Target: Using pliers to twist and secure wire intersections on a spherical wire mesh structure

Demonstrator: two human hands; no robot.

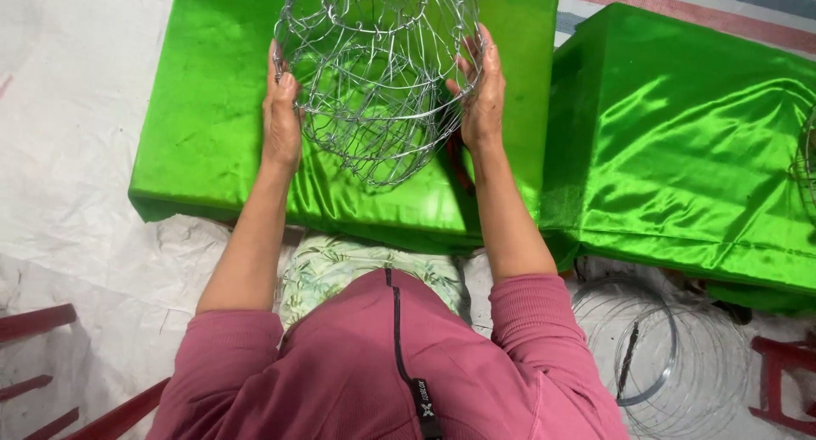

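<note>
Pink zip-up top fills the near edge, w/ a small black label tab at the zip's near end; can't say more about the tab than its shape & colour. Just beyond it, a bit of leaf-print fabric. Both sleeves pushed up, forearms reaching far. Left hand is pressed flat-ish on the left side of a round wire-mesh basket, fingers extended along the wires, thumb hooked over; right hand grips the right side, fingers curled round the rim wires. So 1 basket, held between 2 hands, raised over the left green block, open end toward the camera. 2 satin-covered green blocks: left one under the basket, right one just beside it, touching or nearly so. Near right, on the white floor sheet, 1 pile of loose wire hoops; exact count of hoops not readable. Red wooden slats near left & another red piece near right. Striped cloth shows at the far right.
</note>
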